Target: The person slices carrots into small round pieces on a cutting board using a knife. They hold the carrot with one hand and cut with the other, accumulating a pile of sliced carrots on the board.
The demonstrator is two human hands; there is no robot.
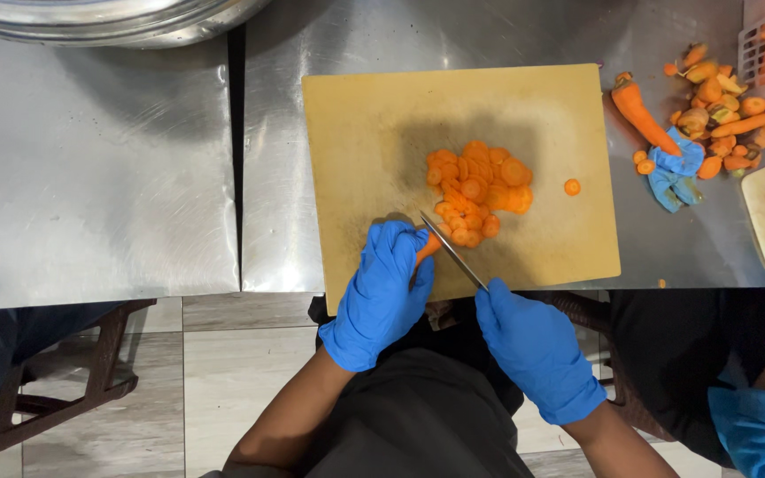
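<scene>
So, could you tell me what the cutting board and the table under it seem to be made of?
Cutting board: probably plastic, a matte tan slab with scuffs and stains. Table: apparently stainless steel, brushed grey sheets that reflect light, with a seam between panels.

Likely commercial kitchen (steel worktops (pixel 99 177), cutting board (pixel 374 115))

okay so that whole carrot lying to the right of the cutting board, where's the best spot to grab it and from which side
Probably at its thick upper end, coming from above. The whole carrot lies flat on the steel table, tapering down-right to a tip against the crumpled blue glove. The thick end by the stem lies apart from the carrot scraps, leaving fingers room either side.
</scene>
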